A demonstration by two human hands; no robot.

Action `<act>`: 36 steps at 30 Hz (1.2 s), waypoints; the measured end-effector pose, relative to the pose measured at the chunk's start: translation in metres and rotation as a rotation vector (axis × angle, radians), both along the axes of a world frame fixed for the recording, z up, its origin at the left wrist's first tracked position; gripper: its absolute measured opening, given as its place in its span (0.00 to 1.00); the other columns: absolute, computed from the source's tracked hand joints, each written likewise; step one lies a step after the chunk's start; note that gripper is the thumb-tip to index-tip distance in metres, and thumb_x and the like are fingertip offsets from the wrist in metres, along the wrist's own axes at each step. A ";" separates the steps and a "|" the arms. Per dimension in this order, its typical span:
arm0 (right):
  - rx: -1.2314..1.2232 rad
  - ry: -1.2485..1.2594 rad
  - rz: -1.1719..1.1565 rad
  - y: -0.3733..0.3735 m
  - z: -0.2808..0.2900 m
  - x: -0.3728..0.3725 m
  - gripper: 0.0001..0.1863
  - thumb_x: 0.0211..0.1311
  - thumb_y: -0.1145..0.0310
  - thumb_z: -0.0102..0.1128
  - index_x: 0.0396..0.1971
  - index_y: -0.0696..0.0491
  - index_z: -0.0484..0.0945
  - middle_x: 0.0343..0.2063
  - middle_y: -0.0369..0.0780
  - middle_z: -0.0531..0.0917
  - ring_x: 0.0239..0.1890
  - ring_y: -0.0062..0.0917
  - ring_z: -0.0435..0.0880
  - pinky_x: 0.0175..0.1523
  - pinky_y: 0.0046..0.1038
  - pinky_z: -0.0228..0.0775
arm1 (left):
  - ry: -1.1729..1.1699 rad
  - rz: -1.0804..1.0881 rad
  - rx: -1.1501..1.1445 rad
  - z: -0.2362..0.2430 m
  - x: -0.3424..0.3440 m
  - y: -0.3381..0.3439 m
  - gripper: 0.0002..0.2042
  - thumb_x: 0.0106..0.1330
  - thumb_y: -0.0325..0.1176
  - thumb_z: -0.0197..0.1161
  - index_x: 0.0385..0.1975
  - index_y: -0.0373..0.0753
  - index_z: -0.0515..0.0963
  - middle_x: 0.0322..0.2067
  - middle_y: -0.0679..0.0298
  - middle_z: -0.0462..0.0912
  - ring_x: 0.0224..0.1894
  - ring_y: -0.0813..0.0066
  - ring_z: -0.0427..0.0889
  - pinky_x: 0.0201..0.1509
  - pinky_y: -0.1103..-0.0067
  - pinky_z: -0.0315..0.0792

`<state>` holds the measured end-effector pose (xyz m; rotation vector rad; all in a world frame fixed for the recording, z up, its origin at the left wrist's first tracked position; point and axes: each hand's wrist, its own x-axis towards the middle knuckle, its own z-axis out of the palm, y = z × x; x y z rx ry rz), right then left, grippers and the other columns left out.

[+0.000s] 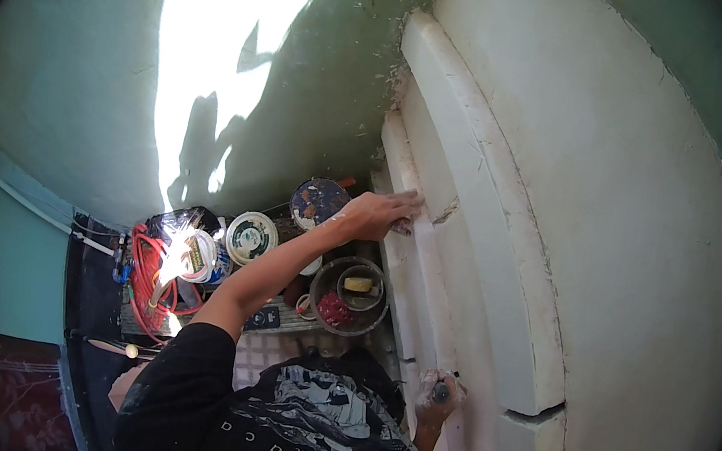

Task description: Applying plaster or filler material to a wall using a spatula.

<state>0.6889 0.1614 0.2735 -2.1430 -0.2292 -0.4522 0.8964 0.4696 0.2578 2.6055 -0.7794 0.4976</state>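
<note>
My left hand (380,216) reaches to a white plastered ledge (419,270), fingertips against its edge; its lower fingers curl over something I cannot make out. My right hand (438,400), low on the right beside the white step, is closed round a dark tool handle (443,389) and coated with pale residue. Below my left hand sits a round basin (345,331) holding red material (333,309) and a smaller container with a yellow sponge (357,284).
A dark paint-spattered lid (314,201), a white lid (252,237) and a red coiled hose (143,288) crowd a wooden surface at the left. The green wall (71,69) meets curved white moulding (492,197). A white pipe (26,209) runs along the left wall.
</note>
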 end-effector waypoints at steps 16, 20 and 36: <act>0.142 0.025 0.133 -0.001 0.001 0.016 0.10 0.48 0.80 0.58 0.14 0.56 0.68 0.14 0.42 0.75 0.17 0.33 0.77 0.26 0.28 0.68 | 0.009 -0.045 -0.262 0.008 -0.046 -0.045 0.16 0.57 0.27 0.57 0.46 0.41 0.72 0.50 0.59 0.75 0.59 0.65 0.69 0.40 0.72 0.76; 0.199 0.050 0.174 -0.001 0.008 0.016 0.09 0.48 0.79 0.58 0.14 0.56 0.68 0.15 0.41 0.76 0.19 0.33 0.79 0.29 0.29 0.69 | 0.044 0.074 -0.140 0.005 -0.061 -0.073 0.19 0.57 0.27 0.57 0.51 0.40 0.71 0.52 0.59 0.74 0.62 0.63 0.64 0.39 0.73 0.77; 0.471 -0.013 0.464 -0.001 0.049 0.015 0.19 0.57 0.54 0.58 0.31 0.54 0.66 0.29 0.42 0.69 0.31 0.26 0.68 0.37 0.27 0.61 | 0.141 -0.265 -0.311 0.000 -0.091 -0.067 0.26 0.47 0.22 0.61 0.50 0.42 0.72 0.51 0.60 0.76 0.52 0.59 0.75 0.47 0.72 0.75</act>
